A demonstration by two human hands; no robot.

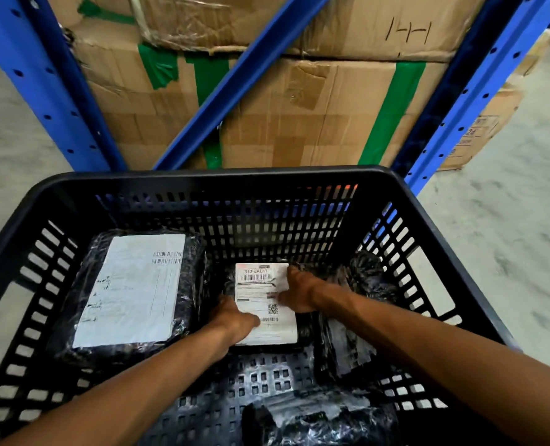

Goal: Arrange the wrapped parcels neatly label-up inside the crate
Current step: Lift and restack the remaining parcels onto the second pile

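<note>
A black slotted plastic crate (222, 175) fills the lower view. On its floor at the left lies a large black-wrapped parcel (132, 291) with its white label up. In the middle lies a smaller parcel (260, 284), label up, printed "310-BAL17". My left hand (231, 317) presses on its near left edge and my right hand (299, 291) holds its right edge. Another black-wrapped parcel (354, 333) leans against the right wall, tilted. A further wrapped parcel (318, 420) lies at the near edge, its label partly showing and crumpled.
Behind the crate stand blue steel rack posts (61, 101) and a diagonal brace (241, 82), with stacked cardboard boxes (315, 117) taped in green. Grey concrete floor (508, 220) lies on both sides. Bare crate floor (260, 375) shows between the parcels near me.
</note>
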